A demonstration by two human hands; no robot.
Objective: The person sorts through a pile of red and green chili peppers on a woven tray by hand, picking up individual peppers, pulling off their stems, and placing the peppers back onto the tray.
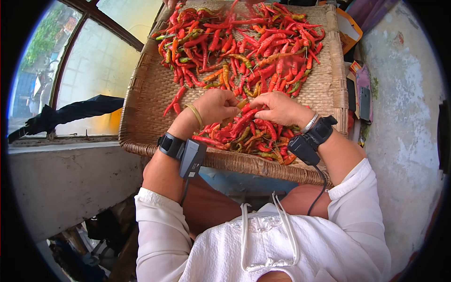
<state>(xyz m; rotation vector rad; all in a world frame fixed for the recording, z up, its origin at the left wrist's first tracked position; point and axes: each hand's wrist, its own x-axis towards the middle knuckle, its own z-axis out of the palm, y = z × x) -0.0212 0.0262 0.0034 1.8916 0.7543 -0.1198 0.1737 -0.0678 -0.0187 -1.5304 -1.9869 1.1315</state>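
Red chili peppers [277,61], some orange or greenish, fill the far part of a woven basket tray [331,94]. A smaller pile of chili peppers [242,136] lies at its near edge, under my hands. My left hand [217,107] is closed over the left side of this pile, its fingers curled and the fingertips partly hidden. Facing it, my right hand [280,109] pinches a red chili pepper between thumb and fingers. My hands are close together but apart. A gold bangle circles my left wrist, a silver one my right.
Part of another person's hand [171,3] shows at the tray's far left corner. A folded black umbrella [80,113] lies by the window [94,66]. A phone [364,102] and boxes stand right of the tray, beside the wall [404,141]. Straps and cabled devices sit on both my forearms.
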